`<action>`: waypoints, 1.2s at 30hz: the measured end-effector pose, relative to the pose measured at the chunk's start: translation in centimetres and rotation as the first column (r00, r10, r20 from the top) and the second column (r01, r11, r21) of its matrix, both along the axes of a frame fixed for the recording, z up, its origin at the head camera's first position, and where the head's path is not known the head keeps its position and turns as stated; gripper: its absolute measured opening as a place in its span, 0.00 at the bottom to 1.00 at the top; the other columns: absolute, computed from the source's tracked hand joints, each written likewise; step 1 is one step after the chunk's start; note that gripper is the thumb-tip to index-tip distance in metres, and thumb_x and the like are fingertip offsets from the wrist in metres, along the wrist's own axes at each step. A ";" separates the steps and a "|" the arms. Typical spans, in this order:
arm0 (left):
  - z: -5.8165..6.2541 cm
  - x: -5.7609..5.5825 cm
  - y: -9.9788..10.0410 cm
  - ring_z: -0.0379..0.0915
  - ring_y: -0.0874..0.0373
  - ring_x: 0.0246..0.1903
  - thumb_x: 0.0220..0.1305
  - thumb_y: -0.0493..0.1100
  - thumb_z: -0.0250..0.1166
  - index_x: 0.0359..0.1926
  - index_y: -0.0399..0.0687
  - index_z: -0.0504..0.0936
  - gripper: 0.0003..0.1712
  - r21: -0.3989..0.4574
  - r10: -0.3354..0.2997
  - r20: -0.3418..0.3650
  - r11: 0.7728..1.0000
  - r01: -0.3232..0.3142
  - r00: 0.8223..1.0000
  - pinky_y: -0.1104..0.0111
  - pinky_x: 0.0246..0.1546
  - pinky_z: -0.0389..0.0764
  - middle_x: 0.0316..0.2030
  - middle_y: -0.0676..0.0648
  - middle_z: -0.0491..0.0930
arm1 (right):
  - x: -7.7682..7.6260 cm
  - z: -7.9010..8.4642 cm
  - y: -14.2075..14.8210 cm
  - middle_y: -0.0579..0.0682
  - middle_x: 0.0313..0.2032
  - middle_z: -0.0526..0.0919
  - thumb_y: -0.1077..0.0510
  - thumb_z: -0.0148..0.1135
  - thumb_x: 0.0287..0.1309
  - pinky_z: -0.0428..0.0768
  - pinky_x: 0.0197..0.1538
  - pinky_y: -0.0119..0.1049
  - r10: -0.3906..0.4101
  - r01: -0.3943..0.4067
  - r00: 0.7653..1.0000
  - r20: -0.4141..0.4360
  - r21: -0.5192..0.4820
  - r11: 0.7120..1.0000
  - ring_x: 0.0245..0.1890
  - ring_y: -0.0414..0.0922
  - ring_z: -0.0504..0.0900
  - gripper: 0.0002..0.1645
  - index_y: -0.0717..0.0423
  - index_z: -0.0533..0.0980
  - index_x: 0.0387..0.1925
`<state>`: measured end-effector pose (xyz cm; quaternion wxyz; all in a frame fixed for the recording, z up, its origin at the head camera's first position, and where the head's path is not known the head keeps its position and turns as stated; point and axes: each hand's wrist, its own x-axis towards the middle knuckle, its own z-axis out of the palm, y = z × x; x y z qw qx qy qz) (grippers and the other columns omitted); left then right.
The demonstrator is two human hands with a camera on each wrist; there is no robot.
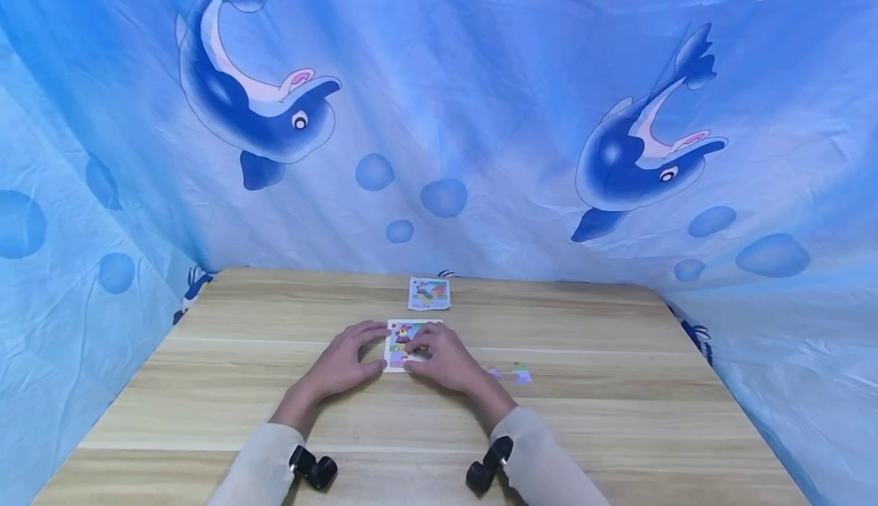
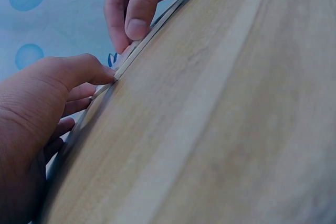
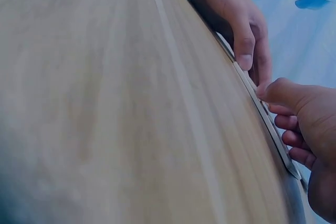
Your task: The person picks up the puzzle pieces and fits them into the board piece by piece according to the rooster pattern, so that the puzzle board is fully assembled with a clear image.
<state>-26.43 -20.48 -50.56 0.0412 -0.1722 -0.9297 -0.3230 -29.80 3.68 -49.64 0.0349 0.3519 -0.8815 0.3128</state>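
A small jigsaw puzzle board (image 1: 395,344) with a colourful cartoon animal and a pale border lies flat on the table. My left hand (image 1: 351,357) holds it at the left side, thumb at the near left corner and fingertips at the upper left edge. From the right, my right hand (image 1: 444,357) reaches over the board, with curled fingers and thumb pinching a puzzle piece low on the picture; the hand mostly covers that piece and the board's right part. In the left wrist view the board's thin edge (image 2: 148,40) runs beside both thumbs.
Beyond the board lies a picture card (image 1: 429,294) showing a similar cartoon animal. Loose puzzle pieces (image 1: 523,376) lie right of my right hand, one partly beside the wrist. Wooden table (image 1: 590,430) underneath; a blue dolphin-print curtain (image 1: 480,110) hangs behind and at both sides.
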 end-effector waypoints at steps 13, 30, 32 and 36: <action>0.0 0.0 -0.1 0.59 0.38 0.77 0.63 0.50 0.70 0.70 0.52 0.77 0.34 0.002 0.003 0.001 1.000 -0.003 1.000 0.31 0.74 0.59 0.74 0.47 0.70 | 0.0 -0.1 -0.4 0.45 0.45 0.86 0.49 0.75 0.58 0.79 0.58 0.40 -0.026 0.026 0.999 0.028 0.006 1.000 0.50 0.43 0.78 0.14 0.49 0.89 0.44; -0.1 0.0 0.0 0.60 0.39 0.76 0.63 0.50 0.70 0.70 0.51 0.77 0.34 0.009 -0.003 -0.017 1.000 0.003 1.000 0.32 0.74 0.59 0.73 0.47 0.72 | 0.3 -0.2 -0.7 0.46 0.49 0.86 0.51 0.73 0.60 0.76 0.62 0.44 -0.005 0.005 1.000 -0.001 -0.018 1.000 0.53 0.45 0.78 0.14 0.48 0.89 0.47; -0.1 0.0 0.0 0.60 0.39 0.76 0.63 0.50 0.70 0.70 0.52 0.77 0.34 0.008 -0.003 -0.019 1.000 0.004 1.000 0.32 0.73 0.59 0.73 0.47 0.72 | 0.3 -0.2 -0.8 0.46 0.49 0.86 0.51 0.73 0.60 0.75 0.63 0.46 -0.007 0.007 1.000 -0.008 -0.014 1.000 0.54 0.45 0.78 0.14 0.48 0.89 0.47; -0.2 -0.1 0.0 0.60 0.38 0.76 0.63 0.50 0.70 0.70 0.52 0.77 0.34 0.003 -0.004 -0.018 1.000 0.004 1.000 0.32 0.73 0.59 0.73 0.47 0.71 | 0.4 -0.2 -0.8 0.45 0.49 0.86 0.51 0.73 0.60 0.73 0.66 0.51 -0.012 0.012 1.000 -0.007 -0.013 1.000 0.55 0.46 0.78 0.13 0.47 0.89 0.46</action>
